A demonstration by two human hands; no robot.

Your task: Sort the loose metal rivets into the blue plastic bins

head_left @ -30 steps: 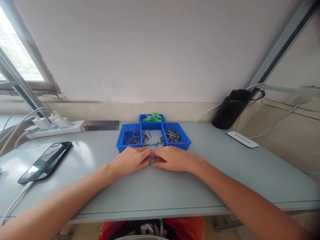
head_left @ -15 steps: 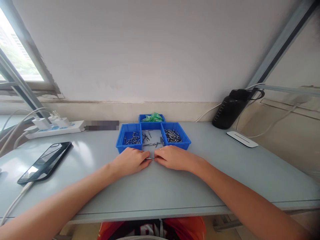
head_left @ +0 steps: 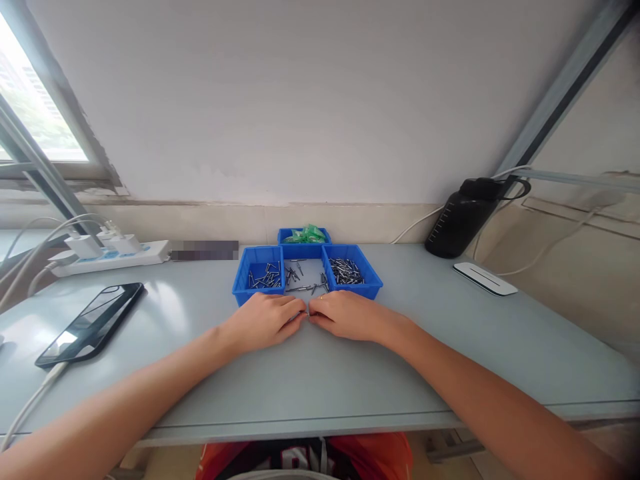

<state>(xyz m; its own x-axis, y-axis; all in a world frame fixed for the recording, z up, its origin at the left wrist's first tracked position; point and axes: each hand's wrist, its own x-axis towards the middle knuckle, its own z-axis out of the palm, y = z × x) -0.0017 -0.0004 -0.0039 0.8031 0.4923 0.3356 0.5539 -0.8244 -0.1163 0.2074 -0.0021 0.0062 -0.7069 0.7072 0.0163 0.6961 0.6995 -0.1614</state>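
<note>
My left hand and my right hand meet fingertip to fingertip just above the table, both closed in a pinch. Between them is a thin silvery metal pin, almost wholly covered by the fingers. In front of my left hand stands a blue bin with a loose scatter of small metal pins. Another blue bin, fuller of such pins, sits beyond my right hand. Loose metal pins lie on the tabletop between the two bins.
A third blue bin holding green plastic packets stands behind. At left are a phone on a cable and a white power strip with chargers. A black bottle and a flat white device are at right.
My left fingertips have shifted slightly right, closing the gap to my right hand, so less of the metal pin shows. My right hand has barely moved.
</note>
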